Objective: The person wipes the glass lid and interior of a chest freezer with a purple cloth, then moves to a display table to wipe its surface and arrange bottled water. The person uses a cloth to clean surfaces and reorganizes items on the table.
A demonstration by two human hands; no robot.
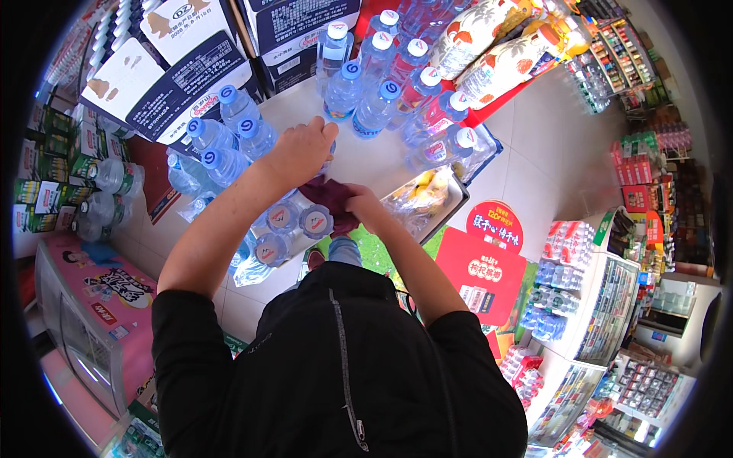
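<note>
My left hand [303, 150] is closed around the top of a plastic water bottle [327, 165], mostly hidden by the fingers. Just below it, my right hand [362, 207] grips a maroon cloth [329, 197], which lies against the lower part of that bottle. Blue-capped water bottles [229, 163] stand upright to the left of my hands. Behind them, more blue-capped bottles [372, 109] and white-capped bottles [426, 86] stand on the pale tabletop [361, 157]. White-capped bottles [316, 221] also stand near the table's front edge.
Printed water cartons [189, 86] stand at the back left. Two patterned bottles [504, 68] lie on a red surface. A tray of yellow fruit in clear wrap [424, 197] is at the right. Red boxes [481, 275], a pink chest freezer [103, 286] and glass counters [607, 309] surround the spot.
</note>
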